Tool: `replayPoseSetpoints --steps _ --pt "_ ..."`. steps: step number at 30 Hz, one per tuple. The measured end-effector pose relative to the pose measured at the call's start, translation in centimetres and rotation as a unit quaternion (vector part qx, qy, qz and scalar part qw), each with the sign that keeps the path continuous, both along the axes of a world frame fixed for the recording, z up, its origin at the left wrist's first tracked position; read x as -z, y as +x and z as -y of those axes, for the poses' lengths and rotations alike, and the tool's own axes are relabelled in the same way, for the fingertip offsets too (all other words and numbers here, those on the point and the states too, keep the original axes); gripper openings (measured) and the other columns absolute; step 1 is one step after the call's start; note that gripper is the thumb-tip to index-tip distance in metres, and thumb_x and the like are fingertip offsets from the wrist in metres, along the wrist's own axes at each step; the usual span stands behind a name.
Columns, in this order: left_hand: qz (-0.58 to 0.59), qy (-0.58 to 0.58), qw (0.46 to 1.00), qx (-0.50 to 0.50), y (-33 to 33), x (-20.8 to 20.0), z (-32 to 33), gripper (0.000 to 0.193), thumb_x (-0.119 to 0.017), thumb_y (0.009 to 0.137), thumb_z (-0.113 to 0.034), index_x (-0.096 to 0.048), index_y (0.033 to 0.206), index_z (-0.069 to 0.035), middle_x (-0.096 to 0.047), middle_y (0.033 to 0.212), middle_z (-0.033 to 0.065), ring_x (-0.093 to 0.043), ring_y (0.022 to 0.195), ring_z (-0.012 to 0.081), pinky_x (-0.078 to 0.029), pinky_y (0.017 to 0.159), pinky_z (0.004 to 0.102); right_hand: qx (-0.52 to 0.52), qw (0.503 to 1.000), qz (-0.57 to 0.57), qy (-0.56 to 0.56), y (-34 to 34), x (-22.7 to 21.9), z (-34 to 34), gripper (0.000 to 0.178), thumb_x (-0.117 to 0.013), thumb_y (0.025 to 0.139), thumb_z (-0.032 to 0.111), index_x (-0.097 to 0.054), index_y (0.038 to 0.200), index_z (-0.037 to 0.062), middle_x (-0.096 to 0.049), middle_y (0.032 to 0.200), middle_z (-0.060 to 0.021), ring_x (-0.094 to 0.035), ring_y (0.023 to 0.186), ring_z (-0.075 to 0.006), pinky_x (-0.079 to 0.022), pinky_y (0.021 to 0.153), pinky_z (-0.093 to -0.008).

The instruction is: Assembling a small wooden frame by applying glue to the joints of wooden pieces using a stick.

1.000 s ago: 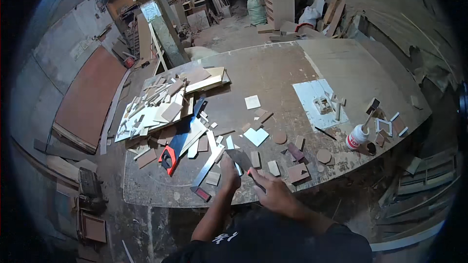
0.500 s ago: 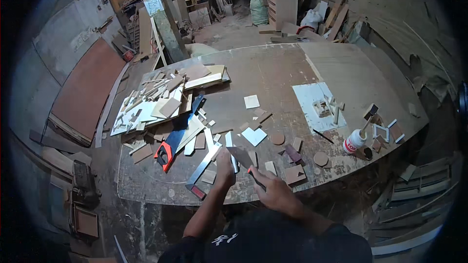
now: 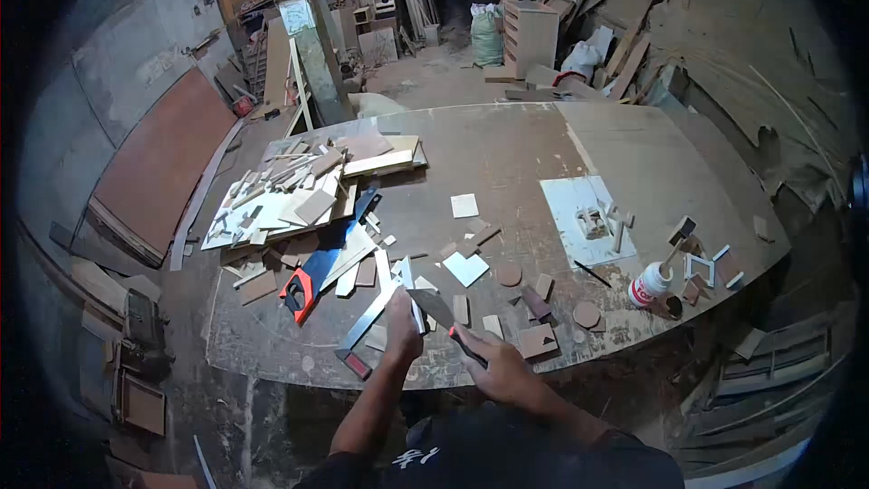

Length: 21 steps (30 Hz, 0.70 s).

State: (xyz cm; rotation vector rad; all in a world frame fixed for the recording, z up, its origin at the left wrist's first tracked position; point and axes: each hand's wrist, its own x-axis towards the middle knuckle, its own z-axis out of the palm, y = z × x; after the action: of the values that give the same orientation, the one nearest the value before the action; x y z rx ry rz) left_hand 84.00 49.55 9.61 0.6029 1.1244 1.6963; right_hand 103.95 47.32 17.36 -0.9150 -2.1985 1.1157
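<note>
My right hand (image 3: pixel 504 367) is wrapped round the black-and-red handle of a small handsaw (image 3: pixel 433 308). Its broad grey blade points up and left, toward my left hand (image 3: pixel 404 324). That hand is closed at a narrow white wood strip (image 3: pixel 417 315), under the blade's far end; most of its fingers are hidden. Just left of it lies a square (image 3: pixel 369 317) with a metal blade and a reddish stock. Small wood blocks (image 3: pixel 462 310) are scattered beyond and right of the saw.
A blue-bladed saw (image 3: pixel 330 254) with an orange-black handle rests by a heap of wood offcuts (image 3: pixel 308 204) on the left. Farther right are a white board (image 3: pixel 579 204) bearing a small wooden assembly, a pencil (image 3: pixel 593 273) and a white glue bottle (image 3: pixel 650 283) with a brush.
The view has shifted slightly, so the table sits lower in the picture. Both hands keep their holds, and the blade stays close beside my left hand.
</note>
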Motion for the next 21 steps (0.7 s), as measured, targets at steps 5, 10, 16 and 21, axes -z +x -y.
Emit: replayPoseSetpoints --steps 5,10,16,21 --pt "-0.009 0.014 1.0 -0.008 0.2 -1.1 0.6 0.03 -0.034 0.096 -0.025 -0.054 0.091 -0.003 -0.06 0.077 0.0073 -0.058 0.065 0.0143 -0.046 0.058 0.0261 0.0 0.999 0.045 -0.003 -1.1 0.5 1.2 0.055 -0.056 0.082 0.011 -0.039 0.134 0.0066 -0.054 0.1 -0.021 -0.056 0.088 -0.0365 -0.046 0.076 -0.0407" --pt "-0.114 0.002 0.993 -0.023 2.8 -0.9 1.2 0.023 -0.037 0.096 -0.026 -0.047 0.085 -0.007 -0.047 0.069 -0.0005 -0.044 0.058 0.0069 -0.036 0.049 0.0241 0.081 0.995 0.039 0.038 -2.5 0.4 0.9 0.055 -0.055 0.083 0.014 -0.038 0.135 0.0057 -0.052 0.094 -0.0208 -0.056 0.083 -0.0356 -0.047 0.071 -0.0401" --pt "-0.043 0.023 0.997 -0.053 1.1 -2.2 0.2 0.028 -0.035 0.097 -0.025 -0.054 0.091 -0.005 -0.054 0.072 0.0017 -0.048 0.058 0.0073 -0.038 0.049 0.0234 0.04 0.996 0.079 0.012 -1.7 -0.4 1.0 0.055 -0.056 0.083 0.015 -0.038 0.135 0.0094 -0.054 0.098 -0.019 -0.057 0.085 -0.0348 -0.047 0.072 -0.04" --pt "-0.102 -0.031 0.994 0.024 0.7 -2.0 1.3 0.03 -0.035 0.096 -0.032 -0.047 0.078 -0.011 -0.04 0.059 -0.0033 -0.039 0.045 0.0077 -0.032 0.038 0.0232 0.04 0.999 0.024 0.025 -1.4 -0.4 0.6 0.054 -0.056 0.083 0.013 -0.039 0.135 0.008 -0.054 0.098 -0.0195 -0.057 0.085 -0.0363 -0.047 0.073 -0.0396"
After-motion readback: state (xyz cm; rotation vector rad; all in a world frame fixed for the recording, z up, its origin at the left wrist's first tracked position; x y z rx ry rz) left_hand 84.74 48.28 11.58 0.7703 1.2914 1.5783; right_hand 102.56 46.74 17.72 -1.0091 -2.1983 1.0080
